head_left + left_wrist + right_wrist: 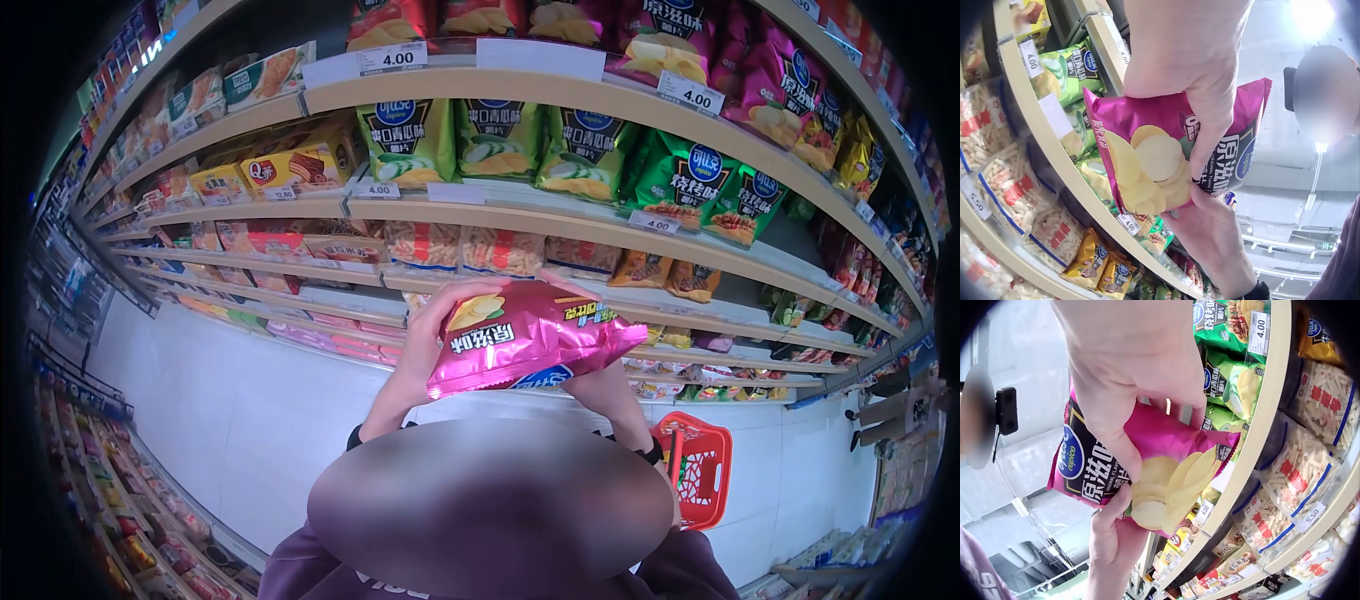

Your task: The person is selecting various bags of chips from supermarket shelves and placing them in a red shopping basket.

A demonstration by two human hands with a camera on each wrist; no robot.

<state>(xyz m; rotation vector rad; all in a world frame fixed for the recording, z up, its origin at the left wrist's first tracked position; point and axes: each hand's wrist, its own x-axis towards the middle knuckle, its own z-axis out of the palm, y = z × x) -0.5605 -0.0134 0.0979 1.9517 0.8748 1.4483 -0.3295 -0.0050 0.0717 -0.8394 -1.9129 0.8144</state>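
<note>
I have left hand (pixel 1194 72) and right hand (pixel 1135 370) closed around the chip bag (pixel 525 330), seemingly picked but outside the red basket (pixel 722 462).

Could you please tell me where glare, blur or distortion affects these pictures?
Head view: the lens bows the shelf edges, and the person's head is blurred into an oval; the pink chip bag shows highlights. Left wrist view: a ceiling light burns out to white at upper right. Right wrist view: corners darken, but the bag's large lettering is readable.

Between left grip (pixel 424 330) and right grip (pixel 605 388), the Copico chip bag (pixel 530 330) was magenta, printed with yellow chips.
</note>
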